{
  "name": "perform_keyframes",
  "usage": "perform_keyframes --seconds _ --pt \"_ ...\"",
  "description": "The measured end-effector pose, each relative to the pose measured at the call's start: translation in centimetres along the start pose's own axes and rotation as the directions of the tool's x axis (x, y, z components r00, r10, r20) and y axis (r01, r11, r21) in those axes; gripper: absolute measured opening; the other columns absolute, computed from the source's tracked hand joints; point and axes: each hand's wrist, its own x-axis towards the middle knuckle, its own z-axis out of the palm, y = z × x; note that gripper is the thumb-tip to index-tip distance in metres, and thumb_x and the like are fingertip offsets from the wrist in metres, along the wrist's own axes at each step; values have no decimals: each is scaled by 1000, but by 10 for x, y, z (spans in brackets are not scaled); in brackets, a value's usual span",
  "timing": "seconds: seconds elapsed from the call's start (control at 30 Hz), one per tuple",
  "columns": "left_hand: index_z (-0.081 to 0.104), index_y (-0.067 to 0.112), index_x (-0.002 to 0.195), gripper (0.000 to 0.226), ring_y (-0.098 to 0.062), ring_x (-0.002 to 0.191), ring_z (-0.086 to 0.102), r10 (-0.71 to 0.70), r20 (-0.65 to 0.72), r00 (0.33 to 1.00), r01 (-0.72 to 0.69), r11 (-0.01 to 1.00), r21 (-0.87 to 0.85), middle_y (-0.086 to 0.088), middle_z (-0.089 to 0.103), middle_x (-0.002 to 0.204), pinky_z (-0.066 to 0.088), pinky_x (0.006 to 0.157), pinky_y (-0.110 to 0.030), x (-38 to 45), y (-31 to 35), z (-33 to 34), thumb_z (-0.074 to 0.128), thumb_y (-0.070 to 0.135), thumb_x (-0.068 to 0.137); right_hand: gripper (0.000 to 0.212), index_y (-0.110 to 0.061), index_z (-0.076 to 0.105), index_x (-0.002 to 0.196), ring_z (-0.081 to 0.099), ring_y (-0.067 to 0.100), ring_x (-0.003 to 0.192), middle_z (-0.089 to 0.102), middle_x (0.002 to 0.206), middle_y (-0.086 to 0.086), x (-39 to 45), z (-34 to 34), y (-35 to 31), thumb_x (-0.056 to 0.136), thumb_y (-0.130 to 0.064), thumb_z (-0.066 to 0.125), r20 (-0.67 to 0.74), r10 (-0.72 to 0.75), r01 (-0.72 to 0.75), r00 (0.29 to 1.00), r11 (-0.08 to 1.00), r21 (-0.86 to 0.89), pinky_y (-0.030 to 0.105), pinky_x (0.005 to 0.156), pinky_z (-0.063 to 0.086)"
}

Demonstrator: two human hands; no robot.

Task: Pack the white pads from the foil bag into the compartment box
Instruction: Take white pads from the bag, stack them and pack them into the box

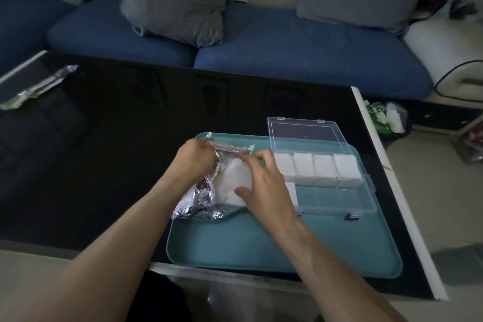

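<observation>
Already four white pads (316, 168) fill the compartment box (337, 197) — back row.

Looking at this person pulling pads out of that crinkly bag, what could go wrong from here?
1. The left hand grips only the top of the foil bag, so the loose bottom may drag along as the right hand pulls on the white pads.
2. Several pads might come out together and spill onto the teal tray.
3. The compartment box lies right beside the right hand and could get bumped.
</observation>
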Motion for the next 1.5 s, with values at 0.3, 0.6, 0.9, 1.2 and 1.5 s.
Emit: perform_keyframes --seconds 0.3,0.6,0.9,1.2,1.5 --pt "65 -8 99 28 -26 76 54 -128 76 989 140 974 -178 -16 60 84 44 66 -37 -3 -1 3 44 10 93 73 -19 58 135 58 25 116 51 130 -1 13 5 0 69 -1 84 171 -95 96 981 995 3 37 100 47" --pt "62 0 95 18 -23 72 56 -192 125 974 219 939 -264 -14 61 84 46 63 -35 -4 0 -1 48 11 95 12 -7 77 96 65 28 87 71 93 10 16 12 7 89 -2 67 35 -190 192 981 979 -64 30 72 42" --pt "51 30 77 27 -16 80 61 146 205 968 -216 902 375 -1 64 89 45 64 -26 -13 3 -2 65 51 88 13 -5 73 90 60 30 84 63 89 11 20 -4 8 89 -3 60 -3 -183 183 983 982 -40 27 68 34" --pt "54 3 106 24 -33 90 62 222 -30 975 -185 872 454 -16 65 104 48 71 -35 -14 4 3 59 23 94 17 -8 66 101 61 36 90 73 93 12 15 -12 11 93 -22 63 -79 -94 95 992 996 4 39 71 42" --pt "49 2 116 28 -34 102 59 272 -49 961 -226 877 425 -16 61 112 50 86 -46 -19 6 15 51 7 88 17 -8 61 84 58 33 71 67 78 6 14 -13 5 77 -20 72 -164 -112 116 980 993 15 39 61 45"
